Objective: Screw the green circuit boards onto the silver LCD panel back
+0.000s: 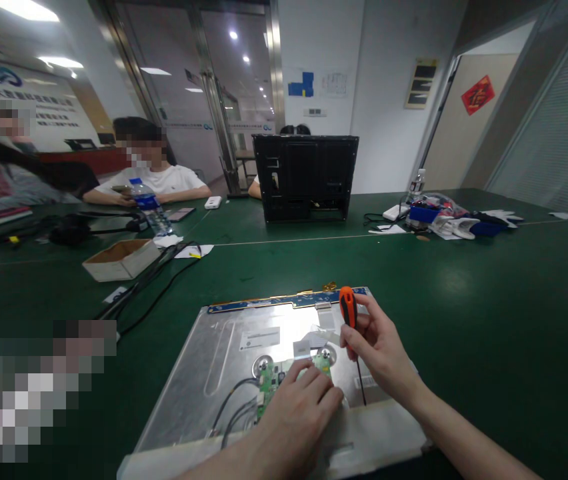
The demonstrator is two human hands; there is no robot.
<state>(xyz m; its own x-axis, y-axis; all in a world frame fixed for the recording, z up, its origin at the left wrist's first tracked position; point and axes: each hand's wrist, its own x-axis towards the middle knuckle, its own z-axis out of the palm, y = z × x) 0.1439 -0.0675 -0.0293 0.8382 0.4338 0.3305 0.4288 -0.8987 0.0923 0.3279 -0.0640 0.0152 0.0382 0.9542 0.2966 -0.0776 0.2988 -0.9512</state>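
A silvery metal-backed display panel (pixel 214 333) lies on the table in front of me. My left hand (pixel 304 407) rests on its green circuit board (pixel 270 375), fingers loosely bent and apart, with the fingertips partly hidden. My right hand (pixel 377 343) grips a screwdriver (pixel 348 308) with an orange and black handle, its thin shaft pointing down at the panel's lower right. A strip of clear film (pixel 327 335) lies at the right fingertips; whether they pinch it I cannot tell. Along the far edge runs a blue circuit strip (pixel 259 305). Dark cables (pixel 231 400) leave the green board's left side.
Beyond the panel stands a black monitor housing (pixel 307 177). To the left are an open box (pixel 121 260), black cables (pixel 164 287) and a water bottle (pixel 150 207). Gloves and bags (pixel 457 220) lie at the far right. A person in a white shirt (pixel 169 180) sits across the table (pixel 489 300).
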